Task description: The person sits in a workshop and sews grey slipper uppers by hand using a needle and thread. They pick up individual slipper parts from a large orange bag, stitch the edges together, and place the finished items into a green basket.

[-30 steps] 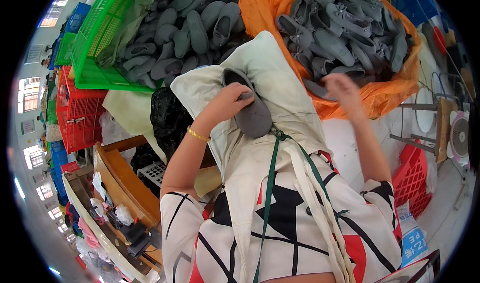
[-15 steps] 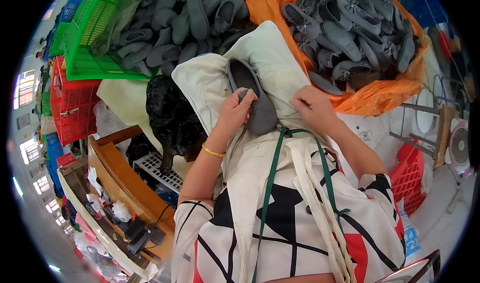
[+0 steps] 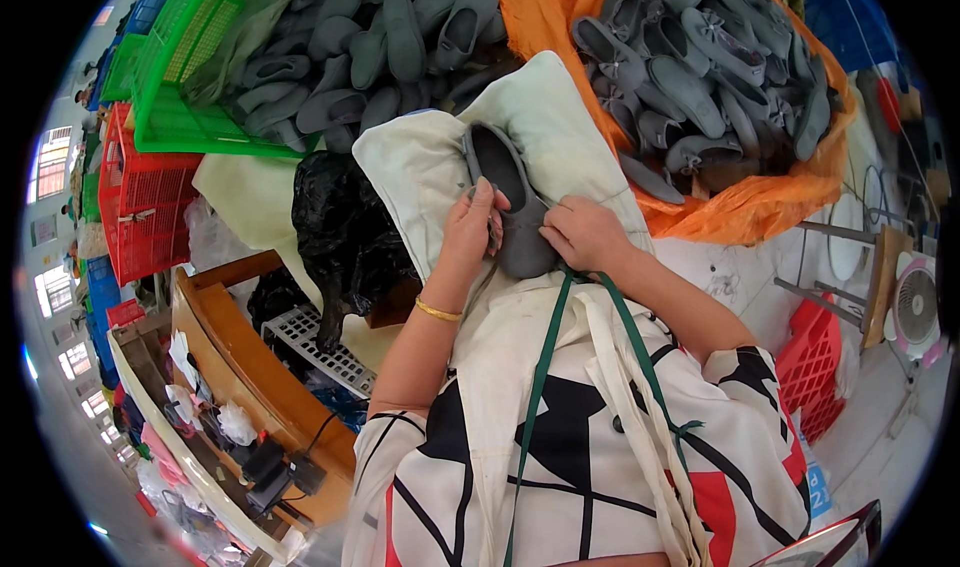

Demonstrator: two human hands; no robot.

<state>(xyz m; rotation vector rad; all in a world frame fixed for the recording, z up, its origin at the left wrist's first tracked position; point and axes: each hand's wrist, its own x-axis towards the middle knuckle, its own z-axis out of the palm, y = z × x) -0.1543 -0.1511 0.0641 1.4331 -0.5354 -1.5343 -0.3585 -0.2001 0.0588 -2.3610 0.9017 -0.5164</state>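
A dark grey slip-on shoe (image 3: 525, 239) rests on a cream cloth cushion (image 3: 412, 172) over my lap, its opening facing up and its toe toward me. My left hand (image 3: 470, 229) grips the shoe's left edge near the opening, thumb on top. Something small and dark shows beneath those fingers, too little of it to name. On the other side, my right hand (image 3: 592, 235) is closed in a pinch against the shoe's right side by the toe. Whatever sits between its fingertips, if anything, is hidden.
A green crate (image 3: 215, 132) full of grey shoes stands at the far left. Beside it, an orange sack (image 3: 735, 219) holds more, some with bows. Black plastic bags (image 3: 345, 227) and a wooden drawer unit (image 3: 235, 367) lie left; a fan (image 3: 915, 302) stands right.
My right hand has moved left from the cushion to the shoe's right side, its fingers closed. The shoe, cushion and left hand sit slightly further right in view.
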